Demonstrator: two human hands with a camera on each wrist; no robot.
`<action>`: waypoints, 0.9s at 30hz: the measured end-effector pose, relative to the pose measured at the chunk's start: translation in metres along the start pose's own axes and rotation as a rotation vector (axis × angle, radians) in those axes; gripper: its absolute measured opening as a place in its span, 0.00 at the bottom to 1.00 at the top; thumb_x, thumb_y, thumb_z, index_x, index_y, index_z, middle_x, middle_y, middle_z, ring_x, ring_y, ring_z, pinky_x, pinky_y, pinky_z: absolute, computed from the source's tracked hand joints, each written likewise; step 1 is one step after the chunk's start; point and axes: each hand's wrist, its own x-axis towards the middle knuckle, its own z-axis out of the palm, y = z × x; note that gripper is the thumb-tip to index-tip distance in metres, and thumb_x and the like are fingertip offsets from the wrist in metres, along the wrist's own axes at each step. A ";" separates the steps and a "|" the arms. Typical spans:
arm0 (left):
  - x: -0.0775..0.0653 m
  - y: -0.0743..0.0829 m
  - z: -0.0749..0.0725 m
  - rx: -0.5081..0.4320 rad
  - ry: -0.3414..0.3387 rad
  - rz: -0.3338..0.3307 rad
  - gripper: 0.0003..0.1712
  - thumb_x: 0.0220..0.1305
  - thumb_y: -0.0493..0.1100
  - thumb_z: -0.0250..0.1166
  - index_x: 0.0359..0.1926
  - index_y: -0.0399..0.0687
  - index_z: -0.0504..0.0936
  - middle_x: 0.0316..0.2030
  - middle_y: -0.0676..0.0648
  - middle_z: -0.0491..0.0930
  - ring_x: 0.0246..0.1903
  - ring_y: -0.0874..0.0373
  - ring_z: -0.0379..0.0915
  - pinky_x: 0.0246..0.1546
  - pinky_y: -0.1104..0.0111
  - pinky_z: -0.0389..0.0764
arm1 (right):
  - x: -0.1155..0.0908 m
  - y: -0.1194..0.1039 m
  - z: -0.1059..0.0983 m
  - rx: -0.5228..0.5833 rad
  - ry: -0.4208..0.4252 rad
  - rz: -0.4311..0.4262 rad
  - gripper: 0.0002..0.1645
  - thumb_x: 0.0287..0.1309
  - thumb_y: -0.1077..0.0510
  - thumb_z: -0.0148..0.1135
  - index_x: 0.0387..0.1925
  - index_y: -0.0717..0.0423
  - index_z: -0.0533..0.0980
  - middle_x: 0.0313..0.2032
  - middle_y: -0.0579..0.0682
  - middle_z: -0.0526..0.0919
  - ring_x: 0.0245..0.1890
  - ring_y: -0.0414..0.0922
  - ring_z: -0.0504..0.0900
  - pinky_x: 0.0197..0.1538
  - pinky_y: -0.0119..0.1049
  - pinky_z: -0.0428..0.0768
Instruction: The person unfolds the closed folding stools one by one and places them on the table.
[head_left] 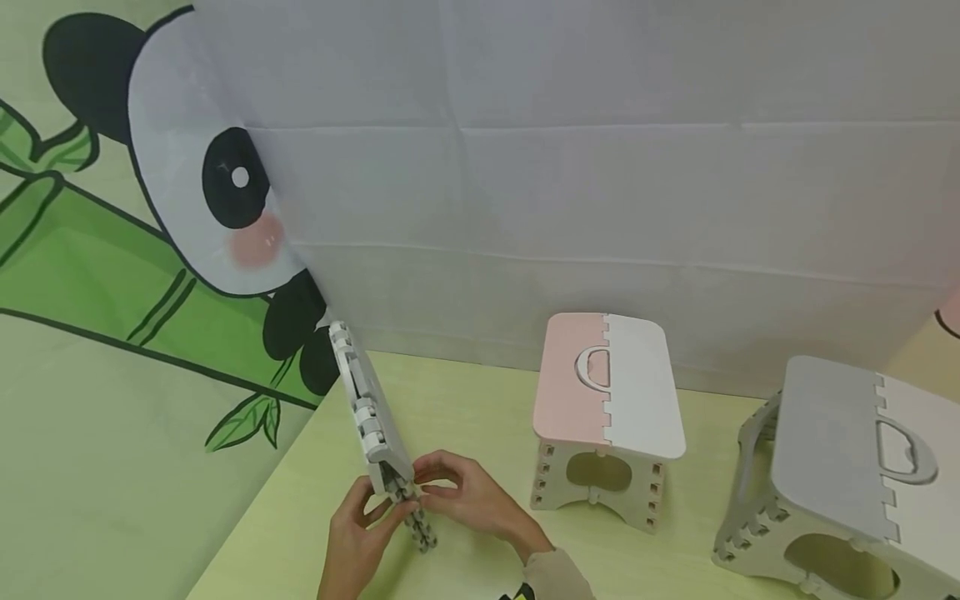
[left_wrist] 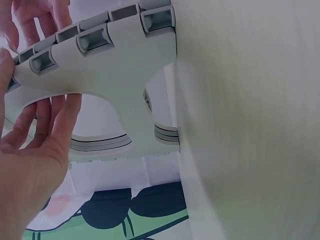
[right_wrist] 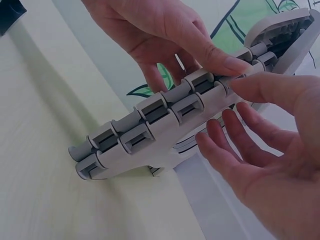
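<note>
A light grey and white folding stool [head_left: 390, 422] stands nearly on edge, largely folded, at the table's left. My left hand [head_left: 352, 537] grips its leg panel [left_wrist: 132, 75]; the fingers go through the oval opening and the thumb lies on the hinged edge. From the other side, my right hand [head_left: 480, 502] holds the same part, thumb at the hinge row [right_wrist: 150, 112] close to the left thumb, fingers curled by the opening. The hands hide part of the hinge row. Whether every right fingertip touches the panel, I cannot tell.
To the right stands an unfolded pink and white stool [head_left: 643, 379] with a handle on top. A larger grey and white stool [head_left: 828, 450] stands unfolded at the far right. Behind the pale yellow table [head_left: 465, 400] hangs a grey cloth [head_left: 525, 192]; a panda print [head_left: 180, 150] covers the left wall.
</note>
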 end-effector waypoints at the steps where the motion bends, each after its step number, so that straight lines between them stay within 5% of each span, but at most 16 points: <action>1: 0.000 0.000 0.000 0.000 0.001 -0.001 0.27 0.48 0.39 0.75 0.51 0.50 0.76 0.48 0.53 0.77 0.49 0.60 0.73 0.45 0.68 0.80 | 0.000 0.001 0.000 0.000 -0.001 -0.007 0.20 0.60 0.65 0.60 0.54 0.55 0.72 0.53 0.51 0.75 0.57 0.51 0.73 0.60 0.41 0.72; 15: -0.005 0.035 -0.001 0.027 0.009 -0.027 0.24 0.49 0.36 0.74 0.48 0.45 0.77 0.46 0.51 0.77 0.47 0.62 0.73 0.45 0.66 0.81 | 0.001 0.007 0.005 0.043 -0.002 -0.067 0.26 0.57 0.66 0.63 0.58 0.56 0.69 0.55 0.53 0.73 0.58 0.53 0.72 0.61 0.44 0.70; 27: -0.005 0.032 0.001 0.040 0.028 0.002 0.22 0.49 0.36 0.74 0.47 0.48 0.78 0.45 0.52 0.78 0.46 0.61 0.74 0.44 0.65 0.81 | 0.007 0.015 0.011 -0.099 0.059 -0.118 0.26 0.55 0.64 0.67 0.55 0.50 0.71 0.52 0.47 0.75 0.54 0.46 0.75 0.58 0.37 0.74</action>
